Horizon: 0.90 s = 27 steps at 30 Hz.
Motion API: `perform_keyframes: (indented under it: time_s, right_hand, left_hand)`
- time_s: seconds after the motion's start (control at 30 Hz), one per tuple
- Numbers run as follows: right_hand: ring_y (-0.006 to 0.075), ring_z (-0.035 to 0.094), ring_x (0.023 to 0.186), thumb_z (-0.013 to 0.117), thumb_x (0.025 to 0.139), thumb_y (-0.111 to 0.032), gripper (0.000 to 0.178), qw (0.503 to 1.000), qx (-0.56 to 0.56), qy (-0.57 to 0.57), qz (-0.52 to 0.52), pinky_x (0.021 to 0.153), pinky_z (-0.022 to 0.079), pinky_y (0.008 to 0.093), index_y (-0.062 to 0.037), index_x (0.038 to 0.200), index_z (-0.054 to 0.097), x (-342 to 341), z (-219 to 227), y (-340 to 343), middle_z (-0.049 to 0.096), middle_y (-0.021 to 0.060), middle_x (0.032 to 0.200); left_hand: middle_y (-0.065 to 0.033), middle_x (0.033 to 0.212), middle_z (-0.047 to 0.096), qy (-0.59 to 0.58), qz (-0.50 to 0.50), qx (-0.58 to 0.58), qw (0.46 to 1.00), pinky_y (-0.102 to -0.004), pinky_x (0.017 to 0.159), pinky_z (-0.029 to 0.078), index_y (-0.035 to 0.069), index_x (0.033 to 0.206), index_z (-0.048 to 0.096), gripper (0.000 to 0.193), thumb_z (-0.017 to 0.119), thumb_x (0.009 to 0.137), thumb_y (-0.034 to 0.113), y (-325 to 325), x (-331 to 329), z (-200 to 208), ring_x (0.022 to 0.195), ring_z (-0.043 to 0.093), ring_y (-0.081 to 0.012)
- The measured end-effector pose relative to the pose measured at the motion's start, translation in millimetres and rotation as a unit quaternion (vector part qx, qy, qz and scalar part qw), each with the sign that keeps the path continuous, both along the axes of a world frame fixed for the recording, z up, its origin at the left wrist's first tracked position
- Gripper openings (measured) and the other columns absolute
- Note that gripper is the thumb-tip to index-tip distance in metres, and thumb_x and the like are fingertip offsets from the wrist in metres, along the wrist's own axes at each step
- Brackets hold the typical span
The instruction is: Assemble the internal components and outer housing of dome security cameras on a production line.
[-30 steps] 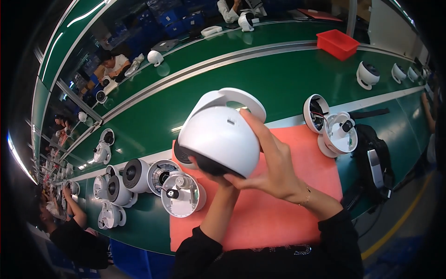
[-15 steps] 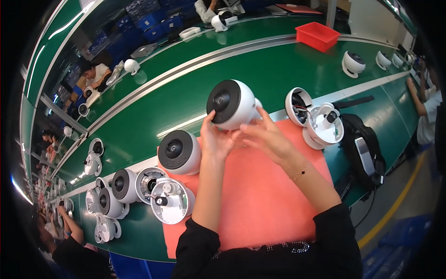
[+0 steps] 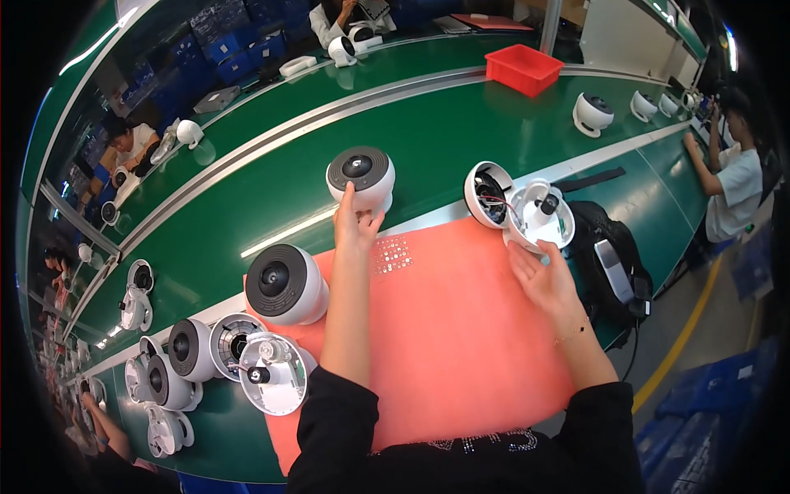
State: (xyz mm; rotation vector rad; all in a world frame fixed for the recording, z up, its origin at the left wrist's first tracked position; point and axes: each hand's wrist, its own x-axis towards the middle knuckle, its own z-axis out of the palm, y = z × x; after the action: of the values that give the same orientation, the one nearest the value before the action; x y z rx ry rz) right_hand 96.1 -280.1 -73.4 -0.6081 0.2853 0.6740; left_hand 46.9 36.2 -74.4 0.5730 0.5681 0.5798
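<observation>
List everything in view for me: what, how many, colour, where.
Mat: one, pink, front centre
Work surface: one, green, beyond the mat
Near sphere: one, white and dark grey, at the left hand
Mat sphere: one, same colours, mat's far left corner
Side spheres: two, same colours, left of the mat
Opened units: at least two, white and black, by the mat's left and right edges
Distant units: at least three, white, far right
Bin: one, red, far side
Bag: one, black, right
Co-workers: at least three, pale or dark clothing, around the benches
Left hand: one, bare, on the near sphere
Right hand: one, bare, open, by the right opened unit
</observation>
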Motion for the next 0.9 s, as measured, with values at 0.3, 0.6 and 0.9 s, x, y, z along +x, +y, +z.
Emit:
perform_keyframes:
  time_s: [0.3,0.6,0.9]
  right_hand:
    - [0.0311,0.054,0.107,0.053,0.078,-0.014,0.055,0.959,-0.101,-0.189,0.187,0.09,0.046,0.0422,-0.0007,0.128,0.032,-15,44,-19,0.048,0.0167,0.122]
    - [0.0299,0.055,0.106,0.049,0.075,0.0,0.065,0.936,-0.076,-0.156,0.307,0.082,0.053,0.0419,-0.0035,0.134,0.021,-41,41,-15,0.044,0.0164,0.124]
    - [0.0289,0.058,0.101,0.058,0.078,-0.009,0.069,0.877,-0.195,-0.152,0.411,0.082,0.051,0.0407,-0.0036,0.134,0.019,-67,24,-7,0.048,0.0165,0.12]
  left_hand:
    - [-0.0214,0.132,0.038,-0.151,-0.364,-0.347,0.851,-0.0422,0.084,0.048,0.01,0.137,0.024,0.073,0.035,0.085,0.06,-120,-107,10,0.111,0.049,-0.0373]
    - [-0.015,0.121,0.051,-0.134,-0.228,-0.157,0.951,-0.0423,0.092,0.043,0.002,0.121,0.047,0.05,0.032,0.09,0.038,-134,-191,-26,0.106,0.053,-0.026]
    - [-0.0194,0.112,0.056,-0.213,-0.142,-0.183,0.949,-0.0403,0.086,0.048,-0.004,0.115,0.05,0.059,0.029,0.084,0.042,-135,-219,-1,0.099,0.058,-0.0289]
